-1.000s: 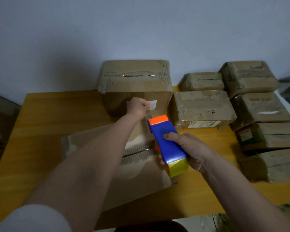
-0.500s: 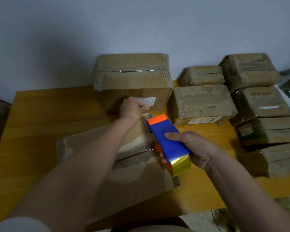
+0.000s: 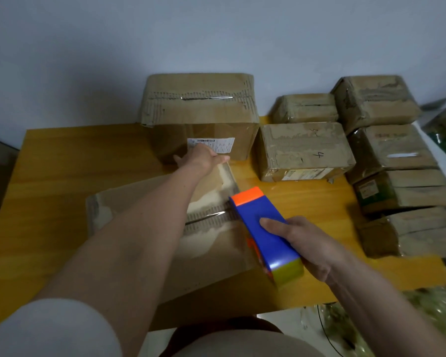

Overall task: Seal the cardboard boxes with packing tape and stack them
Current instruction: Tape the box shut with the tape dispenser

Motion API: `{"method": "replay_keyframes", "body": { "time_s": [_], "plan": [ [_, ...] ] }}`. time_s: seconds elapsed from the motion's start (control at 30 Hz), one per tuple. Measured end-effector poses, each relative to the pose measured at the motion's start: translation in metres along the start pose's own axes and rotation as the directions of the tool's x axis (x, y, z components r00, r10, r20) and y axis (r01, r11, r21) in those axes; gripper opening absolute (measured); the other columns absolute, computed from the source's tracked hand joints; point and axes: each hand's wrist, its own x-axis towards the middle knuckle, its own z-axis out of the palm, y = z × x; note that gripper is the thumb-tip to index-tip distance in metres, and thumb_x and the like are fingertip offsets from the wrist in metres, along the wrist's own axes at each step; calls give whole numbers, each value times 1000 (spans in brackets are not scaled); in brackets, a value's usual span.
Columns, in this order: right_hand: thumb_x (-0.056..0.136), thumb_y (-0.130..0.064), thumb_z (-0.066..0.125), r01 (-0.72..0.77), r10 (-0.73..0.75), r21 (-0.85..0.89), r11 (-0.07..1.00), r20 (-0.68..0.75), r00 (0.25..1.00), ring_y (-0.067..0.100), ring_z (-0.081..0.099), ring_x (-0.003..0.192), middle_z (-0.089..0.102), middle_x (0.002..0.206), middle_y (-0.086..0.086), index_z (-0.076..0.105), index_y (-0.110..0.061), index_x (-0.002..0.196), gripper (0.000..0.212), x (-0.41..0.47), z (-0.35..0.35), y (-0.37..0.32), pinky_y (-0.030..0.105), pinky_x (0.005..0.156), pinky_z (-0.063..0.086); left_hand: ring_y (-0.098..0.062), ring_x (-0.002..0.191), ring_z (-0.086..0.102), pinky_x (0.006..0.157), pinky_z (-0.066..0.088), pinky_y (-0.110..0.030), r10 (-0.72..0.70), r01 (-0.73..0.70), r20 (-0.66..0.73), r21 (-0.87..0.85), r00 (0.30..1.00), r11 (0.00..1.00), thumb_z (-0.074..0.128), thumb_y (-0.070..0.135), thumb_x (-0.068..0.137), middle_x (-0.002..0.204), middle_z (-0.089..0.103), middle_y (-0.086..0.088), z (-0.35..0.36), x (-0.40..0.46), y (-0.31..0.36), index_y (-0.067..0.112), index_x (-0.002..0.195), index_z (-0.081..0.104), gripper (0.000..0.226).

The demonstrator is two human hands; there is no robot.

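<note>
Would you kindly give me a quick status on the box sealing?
Left hand flat on far edge of the front box. Right hand grips tape dispenser over its seam. Big labelled box sits close behind.

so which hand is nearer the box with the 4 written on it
The right. The right hand grips the tape dispenser in front of the box marked 4, across bare table. The left hand rests on the near box's far edge, further left.

A yellow wooden table (image 3: 62,161) carries a flat box (image 3: 144,228) under the left hand (image 3: 204,158), a big box (image 3: 201,119) just beyond it, and taped boxes (image 3: 304,150) right of both hands
</note>
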Motion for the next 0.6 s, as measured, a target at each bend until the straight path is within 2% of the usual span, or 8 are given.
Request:
{"method": "replay_keyframes", "body": {
  "time_s": [0.07,0.13,0.2,0.27,0.33,0.4,0.47,0.6],
  "plan": [
    [90,-29,60,11,-11,-7,1000,-13,1000,27,66,61,70,85,25,66,10,95,40,-9,-2,12,28,53,53,-31,133,41,117,1,-57,-59,59,7,44,998,997,56,67,84,127,61,-7,1,-2,4,27,100,71,45],
    [90,-28,60,17,-17,13,1000,-4,1000,30,66,62,69,87,27,65,12,98,41,-11,-3,15,31,54,55,-31,130,45,116,4,-55,-76,79,-35,114,996,990,54,66,85,126,61,-8,4,-8,6,23,110,70,52],
    [90,-27,61,3,-3,37,999,12,1000,32,65,61,69,84,26,64,14,100,42,-9,-2,12,34,54,56,-26,128,47,117,11,-49,96,-66,-163,180,982,981,52,54,93,129,61,-5,10,-20,4,24,114,69,41],
    [90,-27,62,-2,1,38,999,21,1000,32,65,59,69,80,25,63,15,101,43,-9,-2,11,34,54,56,-22,137,36,118,17,-41,380,-322,-230,253,896,912,45,32,101,146,48,0,19,-40,-5,23,130,60,34],
    [90,-26,61,6,-7,43,999,27,1000,31,64,57,68,78,24,62,17,102,45,-9,-4,12,32,52,55,-16,147,18,122,10,-37,577,-499,-155,357,802,790,37,17,104,158,27,6,29,-61,-22,23,147,37,44],
    [90,-26,61,18,-20,53,998,30,999,31,64,55,68,76,24,62,18,103,45,-9,-5,14,31,50,53,-10,149,2,122,0,-36,661,-590,-12,439,750,678,28,22,106,161,13,9,37,-74,-39,25,154,18,49],
    [90,-25,61,26,-28,46,999,36,999,31,64,54,67,74,24,61,19,103,46,-8,-5,14,31,49,53,-9,148,-11,122,-5,-39,644,-596,84,484,761,641,18,30,106,162,-1,12,38,-79,-51,26,155,4,52],
    [91,-26,61,34,-35,13,999,45,998,32,64,56,68,77,25,61,17,104,45,-10,-2,14,32,52,55,-9,147,-16,121,-7,-42,612,-562,95,524,785,640,12,34,105,162,-8,14,39,-79,-53,28,155,-4,53]
  ]
}}
